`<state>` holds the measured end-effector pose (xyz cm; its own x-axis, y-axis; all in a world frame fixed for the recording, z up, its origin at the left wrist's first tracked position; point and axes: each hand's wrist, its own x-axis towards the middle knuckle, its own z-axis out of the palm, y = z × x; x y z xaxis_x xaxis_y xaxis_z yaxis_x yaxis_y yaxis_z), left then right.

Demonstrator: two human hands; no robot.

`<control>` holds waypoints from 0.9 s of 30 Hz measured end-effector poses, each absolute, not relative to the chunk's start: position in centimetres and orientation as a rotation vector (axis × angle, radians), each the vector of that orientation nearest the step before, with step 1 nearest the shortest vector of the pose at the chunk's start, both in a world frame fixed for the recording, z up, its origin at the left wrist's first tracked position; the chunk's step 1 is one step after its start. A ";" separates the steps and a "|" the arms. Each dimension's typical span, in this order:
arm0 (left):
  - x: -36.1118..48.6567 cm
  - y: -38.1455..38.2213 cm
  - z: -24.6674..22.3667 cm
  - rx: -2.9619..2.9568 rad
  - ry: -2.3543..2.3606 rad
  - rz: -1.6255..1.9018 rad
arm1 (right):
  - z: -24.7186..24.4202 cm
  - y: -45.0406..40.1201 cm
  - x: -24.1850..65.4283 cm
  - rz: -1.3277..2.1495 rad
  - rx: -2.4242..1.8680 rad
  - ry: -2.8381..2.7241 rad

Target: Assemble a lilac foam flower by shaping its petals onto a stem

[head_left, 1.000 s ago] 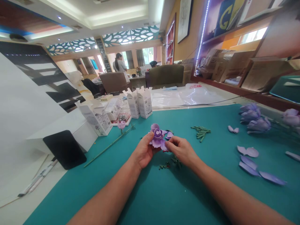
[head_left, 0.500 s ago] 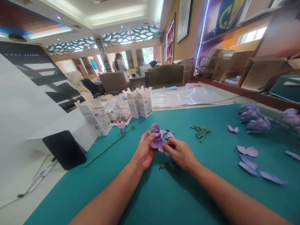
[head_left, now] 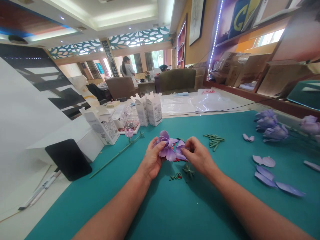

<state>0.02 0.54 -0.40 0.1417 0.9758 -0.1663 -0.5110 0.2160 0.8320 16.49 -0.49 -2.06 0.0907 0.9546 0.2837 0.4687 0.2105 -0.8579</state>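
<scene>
A purple flower [head_left: 168, 151] with spread petals is in my left hand [head_left: 152, 160], thumb across its centre. Just right of it, my right hand [head_left: 200, 156] pinches a loose purple petal piece [head_left: 180, 150] between thumb and fingers. Under and between the hands lie small red pieces, partly covered. Nearer to me on the green mat [head_left: 175, 213] are a green star-shaped piece [head_left: 188, 170] and small curled green bits [head_left: 175, 177]. A green stem with a pink bud [head_left: 129, 133] lies to the left.
Short green sticks [head_left: 214, 140] lie right of my hands. Farther right are loose purple petals [head_left: 265, 176] and several purple flowers [head_left: 271, 126]. White boxes [head_left: 154, 110] stand behind, and a black tablet-like panel [head_left: 68, 159] leans at the left. Two people are in the background.
My right hand has moved slightly right and up, away from the flower, with the petal piece in its fingers. The green star-shaped piece now shows beneath it.
</scene>
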 end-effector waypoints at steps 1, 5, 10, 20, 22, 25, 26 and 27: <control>0.0 0.5 -0.3 0.708 0.839 1.225 | -2.2 -0.4 16.6 0.682 -1.368 -1.503; 0.1 0.5 -0.3 0.708 0.851 1.266 | -2.4 -0.1 16.6 0.877 -1.250 -1.438; 0.1 0.6 -0.4 0.707 0.842 1.266 | -2.0 -0.2 16.2 1.050 -1.215 -1.321; 0.2 0.3 -0.1 0.717 0.875 1.262 | -2.4 -0.5 16.1 0.954 -1.261 -1.473; 0.2 0.4 -0.2 0.715 0.869 1.267 | -2.3 -0.6 16.0 0.940 -1.279 -1.500; 0.2 0.4 -0.2 0.715 0.864 1.273 | -2.1 -0.8 15.7 0.927 -1.295 -1.525; 0.2 0.4 -0.2 0.717 0.866 1.274 | -2.1 -0.9 15.6 0.931 -1.295 -1.529; 0.2 0.5 -0.3 0.719 0.868 1.273 | -2.0 -1.0 15.5 0.937 -1.296 -1.529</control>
